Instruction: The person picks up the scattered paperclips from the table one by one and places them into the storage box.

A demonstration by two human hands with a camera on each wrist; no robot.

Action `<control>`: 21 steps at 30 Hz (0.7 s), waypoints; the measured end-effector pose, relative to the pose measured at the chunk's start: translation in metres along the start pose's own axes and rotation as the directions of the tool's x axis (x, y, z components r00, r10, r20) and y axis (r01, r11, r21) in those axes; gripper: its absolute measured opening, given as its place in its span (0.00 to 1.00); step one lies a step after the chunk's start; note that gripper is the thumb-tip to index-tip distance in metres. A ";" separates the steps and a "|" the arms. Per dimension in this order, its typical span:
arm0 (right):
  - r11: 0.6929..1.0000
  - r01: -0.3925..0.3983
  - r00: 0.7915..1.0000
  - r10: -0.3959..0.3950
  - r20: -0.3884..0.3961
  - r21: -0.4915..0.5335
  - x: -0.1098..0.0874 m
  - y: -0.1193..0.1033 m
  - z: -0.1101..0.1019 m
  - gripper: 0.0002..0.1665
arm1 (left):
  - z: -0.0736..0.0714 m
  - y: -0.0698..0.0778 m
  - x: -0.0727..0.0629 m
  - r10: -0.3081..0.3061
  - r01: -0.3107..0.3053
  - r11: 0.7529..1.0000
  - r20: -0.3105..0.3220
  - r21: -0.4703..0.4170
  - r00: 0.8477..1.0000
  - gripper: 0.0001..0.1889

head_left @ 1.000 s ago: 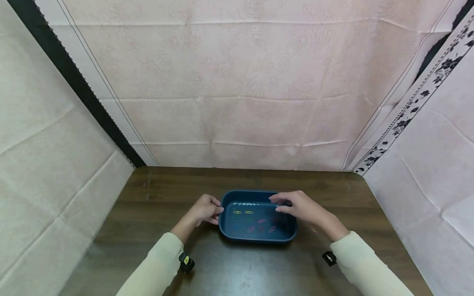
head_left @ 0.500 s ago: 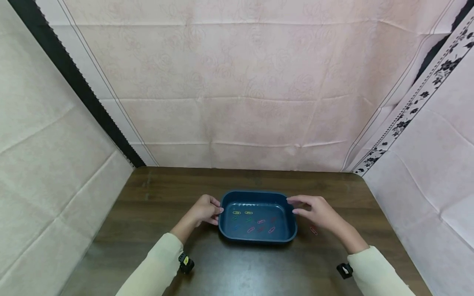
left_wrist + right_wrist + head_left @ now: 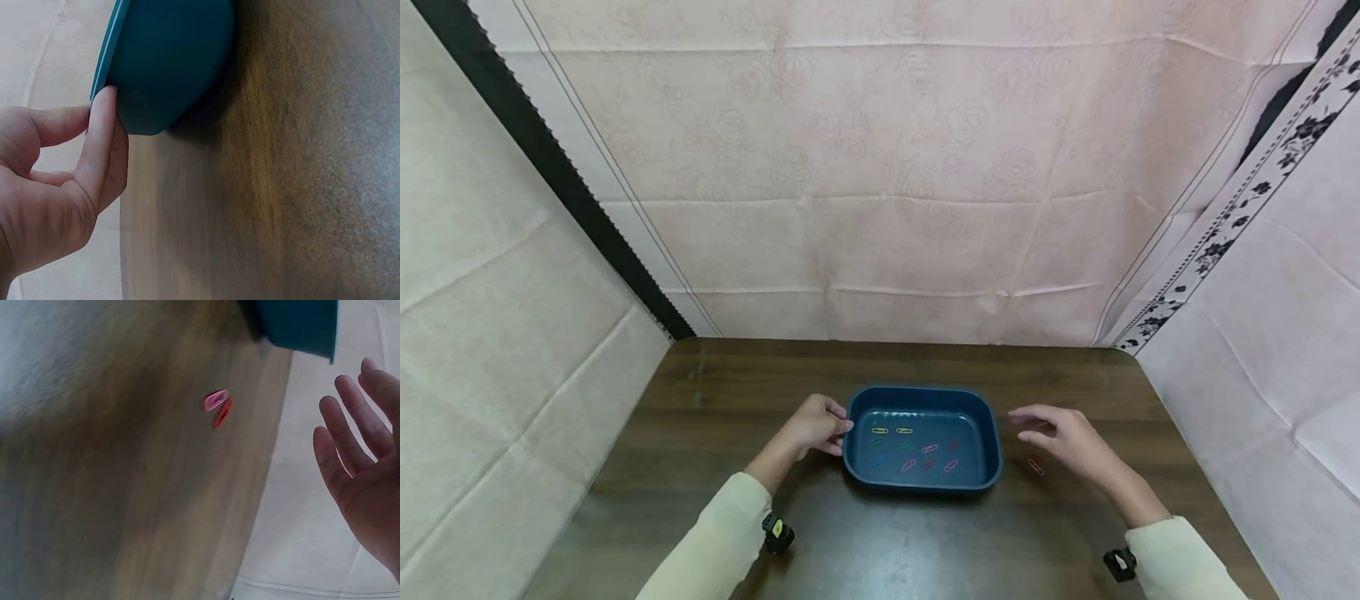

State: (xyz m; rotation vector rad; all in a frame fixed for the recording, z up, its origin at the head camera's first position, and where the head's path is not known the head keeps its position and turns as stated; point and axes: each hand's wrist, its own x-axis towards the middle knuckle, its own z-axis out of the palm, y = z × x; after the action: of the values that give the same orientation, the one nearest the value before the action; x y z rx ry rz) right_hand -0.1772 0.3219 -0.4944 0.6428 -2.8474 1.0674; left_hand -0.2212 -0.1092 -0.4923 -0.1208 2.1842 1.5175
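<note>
A dark blue rectangular plastic tray [image 3: 922, 484] stands on the table, with several small coloured clips lying spread on its floor. Two yellow clips [image 3: 904, 431] lie towards its left; pink ones [image 3: 951, 465] lie nearer its right front, and the green, blue and red ones are faint. My left hand [image 3: 818, 425] pinches the tray's left rim between thumb and fingers, plain in the left wrist view. My right hand [image 3: 1066, 435] is to the tray's right, apart from it, fingers loosely extended and holding nothing. On the table below it lie a pink clip [image 3: 216, 399] and a red clip [image 3: 223, 413], touching or nearly so.
The brown wooden table [image 3: 737, 400] runs back to a pale patterned cloth [image 3: 880, 167]. White cloths hang at the left [image 3: 512, 375] and right [image 3: 1262, 317] sides.
My right hand has drawn back from over the tray to the right, past its rim, and is now above the loose clips. The left hand keeps its hold on the rim.
</note>
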 end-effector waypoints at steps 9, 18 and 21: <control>0.995 -0.058 0.998 0.060 0.019 -0.075 -0.011 0.025 0.004 0.16 | 0.000 0.000 0.001 0.002 -0.002 1.000 0.002 -0.002 1.000 0.12; 0.990 -0.090 0.995 0.094 0.033 -0.112 -0.015 0.047 0.008 0.10 | 0.000 -0.002 0.003 0.001 -0.001 1.000 0.004 -0.001 1.000 0.12; 0.989 -0.091 0.994 0.097 0.048 -0.119 -0.016 0.051 0.009 0.08 | 0.000 -0.002 0.003 0.002 -0.002 1.000 0.002 0.000 1.000 0.12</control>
State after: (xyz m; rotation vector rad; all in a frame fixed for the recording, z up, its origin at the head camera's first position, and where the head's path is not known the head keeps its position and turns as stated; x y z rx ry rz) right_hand -0.1820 0.3566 -0.5358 0.5418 -2.9861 0.8985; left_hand -0.2233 -0.1095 -0.4954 -0.1171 2.1826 1.5183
